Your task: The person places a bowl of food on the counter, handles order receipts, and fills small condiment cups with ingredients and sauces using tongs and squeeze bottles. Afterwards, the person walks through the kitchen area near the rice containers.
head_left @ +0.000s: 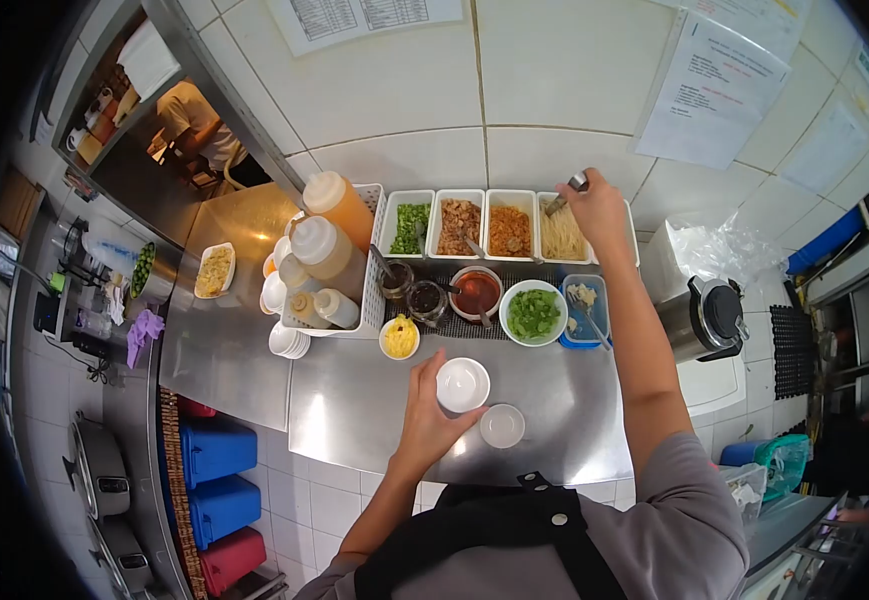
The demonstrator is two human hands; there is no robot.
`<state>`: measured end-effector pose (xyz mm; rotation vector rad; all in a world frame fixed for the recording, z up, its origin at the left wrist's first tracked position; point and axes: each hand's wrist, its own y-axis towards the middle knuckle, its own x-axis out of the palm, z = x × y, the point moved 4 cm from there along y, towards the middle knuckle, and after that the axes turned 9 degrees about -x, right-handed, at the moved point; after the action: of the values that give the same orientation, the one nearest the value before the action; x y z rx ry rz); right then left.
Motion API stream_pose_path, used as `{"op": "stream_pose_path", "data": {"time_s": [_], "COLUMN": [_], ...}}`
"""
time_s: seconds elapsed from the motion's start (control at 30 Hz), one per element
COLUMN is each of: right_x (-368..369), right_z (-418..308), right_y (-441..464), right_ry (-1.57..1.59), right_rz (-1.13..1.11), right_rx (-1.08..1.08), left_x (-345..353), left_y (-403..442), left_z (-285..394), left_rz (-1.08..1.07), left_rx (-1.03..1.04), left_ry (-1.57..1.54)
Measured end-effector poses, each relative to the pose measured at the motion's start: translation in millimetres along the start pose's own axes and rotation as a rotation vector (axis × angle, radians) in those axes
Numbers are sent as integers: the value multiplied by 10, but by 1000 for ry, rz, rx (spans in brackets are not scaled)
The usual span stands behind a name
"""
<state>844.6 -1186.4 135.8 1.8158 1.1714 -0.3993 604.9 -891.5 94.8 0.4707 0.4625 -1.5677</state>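
Note:
My left hand (pixel 427 415) is curled round the side of a small white bowl (pixel 463 385), thumb and fingers on its rim; the bowl looks bare inside. Just below it on the steel counter stands a smaller pale cup (pixel 502 427). Reaching to the back, my right hand (pixel 597 212) grips metal tongs (pixel 578 182), whose lower end goes down to a white container of pale thin strips (pixel 562 238). Beside that are containers of orange-brown crumbly food (pixel 509 232), browned chopped pieces (pixel 457 226) and chopped green pieces (pixel 411 227).
In front of the containers stand a red sauce bowl (pixel 476 294), leafy greens (pixel 534 313), a blue-based tub (pixel 584 312), dark jars (pixel 426 302) and a yellow-filled cup (pixel 399 337). A basket of squeeze bottles (pixel 328 250) is left; a steel canister (pixel 699 320) is right. Another person (pixel 199 125) sits beyond the opening.

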Motion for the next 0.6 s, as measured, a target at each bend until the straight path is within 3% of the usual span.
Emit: {"op": "stream_pose_path", "data": {"time_s": [0.2, 0.6], "right_x": [-585, -112], "right_z": [-226, -79], "right_y": [9, -128], "right_ry": [49, 13], "right_rz": [179, 150], "right_rx": [55, 26], "left_x": [99, 123], "left_y": [102, 100], "left_z": [43, 104], "left_rz": [-22, 2], "left_rx": [33, 69], "left_ry": [-26, -5]}}
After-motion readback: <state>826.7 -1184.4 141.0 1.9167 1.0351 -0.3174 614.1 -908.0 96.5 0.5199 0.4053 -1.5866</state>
